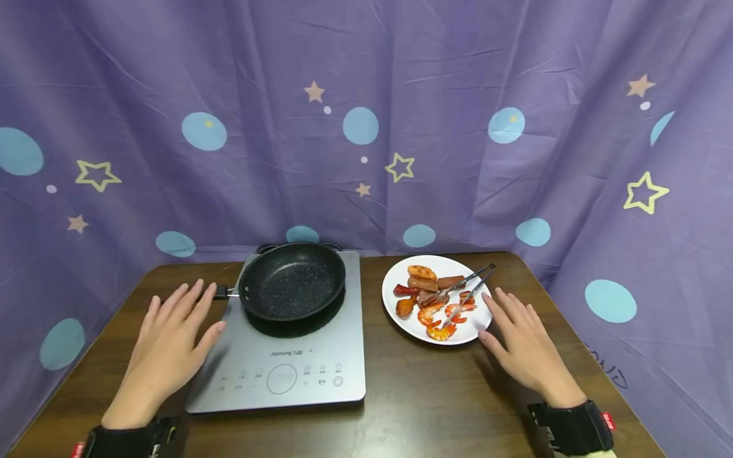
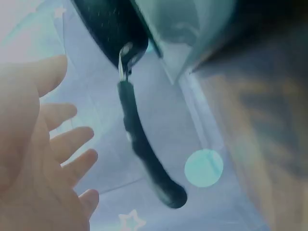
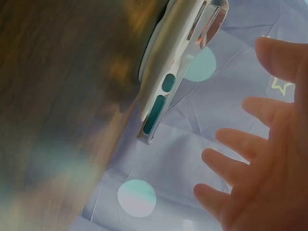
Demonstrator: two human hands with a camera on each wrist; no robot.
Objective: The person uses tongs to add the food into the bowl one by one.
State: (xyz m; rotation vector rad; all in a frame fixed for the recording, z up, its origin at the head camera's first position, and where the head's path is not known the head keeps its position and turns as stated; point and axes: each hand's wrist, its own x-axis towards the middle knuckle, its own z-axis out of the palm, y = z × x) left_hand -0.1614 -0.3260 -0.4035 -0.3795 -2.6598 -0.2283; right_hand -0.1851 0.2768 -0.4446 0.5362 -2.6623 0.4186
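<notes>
A black speckled frying pan (image 1: 293,281) sits on a silver induction cooktop (image 1: 235,356) at the left of the table. My left hand (image 1: 168,346), fingers spread and straight, is over the left side, nearest the pan's dark handle (image 2: 144,139); nothing is in its grasp. In the head view that hand hides most of the handle. To the right is a white plate (image 1: 401,324) of food, with metal tongs (image 1: 478,275) lying across it. Close to the plate's right rim, my right hand (image 1: 527,346) holds nothing, its fingers extended; the tongs' handle end (image 3: 155,113) shows beyond it in the right wrist view.
On the plate are several shrimp (image 1: 429,313), sausage pieces (image 1: 422,284), a drumstick (image 1: 404,307) and other cooked bits. The brown wooden table (image 1: 424,394) meets a purple curtain (image 1: 446,191) behind and at both sides. A black cord (image 1: 266,247) lies behind the pan.
</notes>
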